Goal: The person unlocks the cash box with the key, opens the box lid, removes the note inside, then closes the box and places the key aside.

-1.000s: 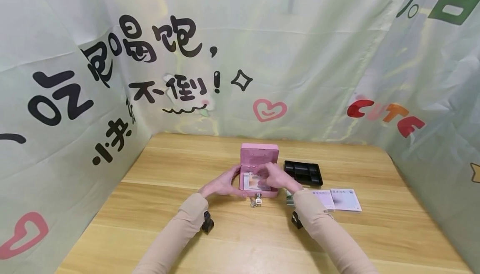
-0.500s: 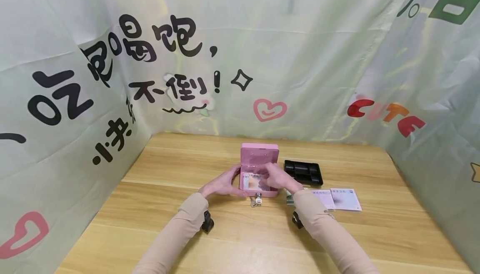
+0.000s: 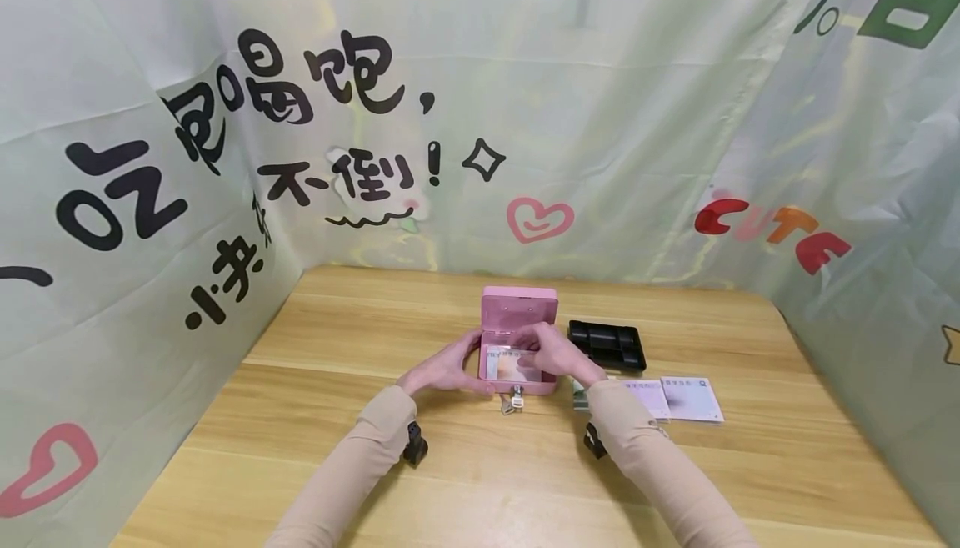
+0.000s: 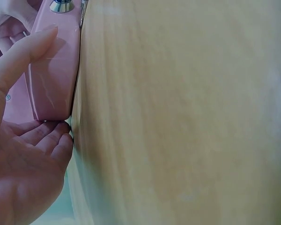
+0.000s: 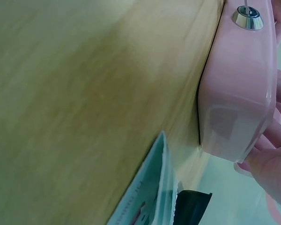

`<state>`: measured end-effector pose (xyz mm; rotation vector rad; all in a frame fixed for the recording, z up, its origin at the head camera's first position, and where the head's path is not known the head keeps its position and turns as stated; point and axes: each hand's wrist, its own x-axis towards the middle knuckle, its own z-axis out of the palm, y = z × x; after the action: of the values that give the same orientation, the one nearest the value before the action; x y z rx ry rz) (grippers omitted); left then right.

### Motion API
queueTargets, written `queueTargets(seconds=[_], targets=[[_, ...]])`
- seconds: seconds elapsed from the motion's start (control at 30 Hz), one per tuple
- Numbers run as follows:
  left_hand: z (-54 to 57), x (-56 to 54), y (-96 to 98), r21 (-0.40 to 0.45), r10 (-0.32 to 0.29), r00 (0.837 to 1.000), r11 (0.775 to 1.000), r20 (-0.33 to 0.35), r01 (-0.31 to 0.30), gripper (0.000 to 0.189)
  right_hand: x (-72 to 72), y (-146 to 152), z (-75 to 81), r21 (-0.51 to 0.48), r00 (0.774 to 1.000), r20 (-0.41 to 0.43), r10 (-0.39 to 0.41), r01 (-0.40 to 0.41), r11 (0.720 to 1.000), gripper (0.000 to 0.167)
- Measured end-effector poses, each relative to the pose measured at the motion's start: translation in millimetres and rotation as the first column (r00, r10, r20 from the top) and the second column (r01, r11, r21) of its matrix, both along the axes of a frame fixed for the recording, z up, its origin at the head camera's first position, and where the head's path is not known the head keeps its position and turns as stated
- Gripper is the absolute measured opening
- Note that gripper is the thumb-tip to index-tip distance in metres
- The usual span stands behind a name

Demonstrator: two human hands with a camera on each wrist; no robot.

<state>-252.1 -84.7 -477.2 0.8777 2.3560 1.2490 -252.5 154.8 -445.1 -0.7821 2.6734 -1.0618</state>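
Observation:
A pink cash box (image 3: 519, 304) stands on the table with its lid raised at the back. My left hand (image 3: 448, 366) grips its near left corner. In the left wrist view the thumb (image 4: 40, 44) presses the front wall while the other fingers lie along the side. My right hand (image 3: 555, 349) reaches over the right wall into the box, fingers bent over a stack of banknotes (image 3: 506, 366). I cannot tell whether they pinch a note, since the box wall hides the fingertips in the right wrist view. Keys (image 3: 507, 404) hang at the front lock (image 5: 248, 19).
To the right of the box sits a black compartment tray (image 3: 607, 346). Nearer, stacks of banknotes (image 3: 692, 399) lie in a row, partly covered by my right sleeve (image 3: 617, 413). Printed cloth walls (image 3: 615, 131) enclose the wooden table (image 3: 495, 481) at the back and sides.
The notes in the box have shifted slightly under my right fingers, showing more of the orange-tinted top note. My right hand has moved only a little; my left hand stays put.

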Motion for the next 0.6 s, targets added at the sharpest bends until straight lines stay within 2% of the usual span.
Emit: queueTargets(seconds=[0.33, 0.6], targets=[[-0.8, -0.5, -1.0, -0.014, 0.006, 1.000, 1.000, -0.009, -0.006, 0.111, 1.6, 2.8, -1.4, -0.115, 0.999, 0.005, -0.049, 0.049, 0.992, 0.035], [-1.3, -0.4, -0.9, -0.027, 0.018, 1.000, 0.999, -0.005, -0.018, 0.111, 6.2, 4.8, 0.0, -0.131, 0.993, 0.040, -0.112, 0.116, 0.985, 0.035]])
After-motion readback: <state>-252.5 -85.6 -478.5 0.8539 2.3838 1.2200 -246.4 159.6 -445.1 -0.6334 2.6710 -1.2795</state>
